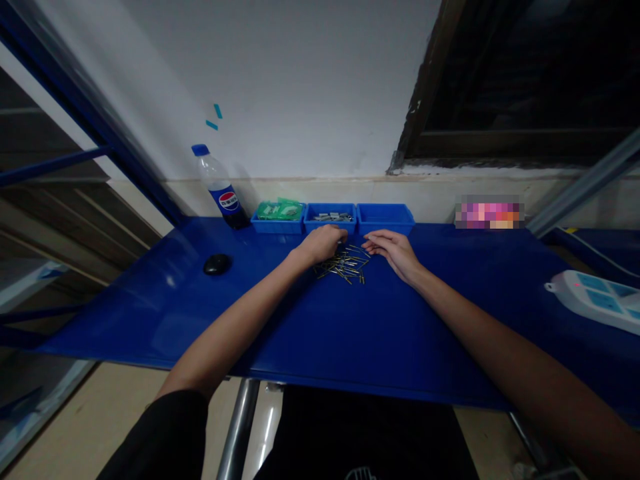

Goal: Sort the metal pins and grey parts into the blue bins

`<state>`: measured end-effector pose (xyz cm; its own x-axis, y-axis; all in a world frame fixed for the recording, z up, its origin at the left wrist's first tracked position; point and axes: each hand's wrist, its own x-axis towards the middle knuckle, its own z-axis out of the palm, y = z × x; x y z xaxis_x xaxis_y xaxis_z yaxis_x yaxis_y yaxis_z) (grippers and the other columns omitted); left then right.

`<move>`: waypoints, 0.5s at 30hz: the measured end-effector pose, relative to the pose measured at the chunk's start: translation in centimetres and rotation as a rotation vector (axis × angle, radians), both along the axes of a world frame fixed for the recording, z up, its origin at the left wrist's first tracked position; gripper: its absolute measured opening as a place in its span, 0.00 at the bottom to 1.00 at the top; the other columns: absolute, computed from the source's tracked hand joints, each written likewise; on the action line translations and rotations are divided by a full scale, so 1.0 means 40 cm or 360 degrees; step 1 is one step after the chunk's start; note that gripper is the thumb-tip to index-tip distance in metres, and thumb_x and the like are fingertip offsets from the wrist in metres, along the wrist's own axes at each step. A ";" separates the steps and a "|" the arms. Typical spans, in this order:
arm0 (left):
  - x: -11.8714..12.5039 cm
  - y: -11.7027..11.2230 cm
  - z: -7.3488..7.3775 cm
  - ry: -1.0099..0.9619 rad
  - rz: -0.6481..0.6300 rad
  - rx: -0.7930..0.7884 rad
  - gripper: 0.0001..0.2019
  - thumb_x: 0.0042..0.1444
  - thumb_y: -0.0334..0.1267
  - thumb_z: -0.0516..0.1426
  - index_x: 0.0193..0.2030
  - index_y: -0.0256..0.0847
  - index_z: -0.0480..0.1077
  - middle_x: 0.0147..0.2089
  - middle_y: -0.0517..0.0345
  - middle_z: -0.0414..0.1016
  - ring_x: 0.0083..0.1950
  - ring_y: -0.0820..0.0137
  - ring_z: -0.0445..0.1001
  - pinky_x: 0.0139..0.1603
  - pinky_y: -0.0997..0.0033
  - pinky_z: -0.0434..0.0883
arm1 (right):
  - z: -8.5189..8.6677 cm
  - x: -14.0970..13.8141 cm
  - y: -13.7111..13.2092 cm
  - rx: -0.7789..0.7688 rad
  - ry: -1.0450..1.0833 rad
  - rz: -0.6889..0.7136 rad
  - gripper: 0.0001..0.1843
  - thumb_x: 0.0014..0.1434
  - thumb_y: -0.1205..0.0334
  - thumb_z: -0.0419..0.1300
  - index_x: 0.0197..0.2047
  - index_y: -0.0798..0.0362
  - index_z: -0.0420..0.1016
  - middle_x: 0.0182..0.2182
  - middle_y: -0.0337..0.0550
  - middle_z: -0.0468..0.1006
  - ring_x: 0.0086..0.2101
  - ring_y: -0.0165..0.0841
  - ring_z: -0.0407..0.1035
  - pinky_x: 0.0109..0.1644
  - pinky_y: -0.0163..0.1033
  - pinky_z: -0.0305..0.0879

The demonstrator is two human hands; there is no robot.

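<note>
A loose pile of small metal pins [345, 265] lies on the blue table [320, 320] in front of three blue bins. My left hand [323, 243] rests at the pile's upper left edge with its fingers curled under; what it holds, if anything, is hidden. My right hand [393, 248] lies flat at the pile's right side, fingers stretched toward the pins. The middle bin [331, 217] holds several grey metal parts. The left bin [278, 215] holds green bags. The right bin [385, 218] looks empty.
A Pepsi bottle [220, 190] stands at the back left by the wall. A black mouse-like object [217, 264] lies on the left. A white power strip [595, 300] sits at the right edge. Blue shelving frames stand at the left.
</note>
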<state>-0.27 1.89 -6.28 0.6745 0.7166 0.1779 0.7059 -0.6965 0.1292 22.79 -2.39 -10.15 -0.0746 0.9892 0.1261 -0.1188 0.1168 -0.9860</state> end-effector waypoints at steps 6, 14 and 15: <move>0.001 0.013 -0.007 -0.0142 -0.0108 0.0059 0.17 0.64 0.24 0.53 0.53 0.38 0.79 0.48 0.45 0.79 0.50 0.59 0.79 0.54 0.61 0.75 | 0.001 -0.002 0.002 -0.0025 0.0056 0.0011 0.16 0.50 0.49 0.76 0.37 0.50 0.86 0.31 0.46 0.86 0.34 0.37 0.78 0.43 0.44 0.72; 0.014 0.006 0.008 -0.0565 -0.0155 0.0107 0.17 0.68 0.26 0.53 0.57 0.40 0.78 0.54 0.44 0.76 0.54 0.61 0.77 0.59 0.55 0.75 | 0.001 -0.003 0.001 -0.0005 0.0041 0.0018 0.16 0.51 0.48 0.75 0.37 0.50 0.86 0.32 0.46 0.86 0.33 0.36 0.77 0.42 0.43 0.72; 0.016 0.004 0.011 -0.0638 -0.0159 0.0061 0.16 0.67 0.27 0.54 0.57 0.40 0.78 0.53 0.46 0.77 0.52 0.62 0.78 0.58 0.56 0.75 | 0.001 -0.003 0.000 -0.0004 0.0041 0.0017 0.16 0.51 0.48 0.74 0.37 0.50 0.86 0.32 0.46 0.86 0.33 0.36 0.77 0.42 0.43 0.72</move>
<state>0.38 2.05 -5.85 0.6119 0.6390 0.4660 0.5337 -0.7685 0.3529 22.68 -2.37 -10.13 -0.0819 0.9887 0.1259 -0.1454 0.1131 -0.9829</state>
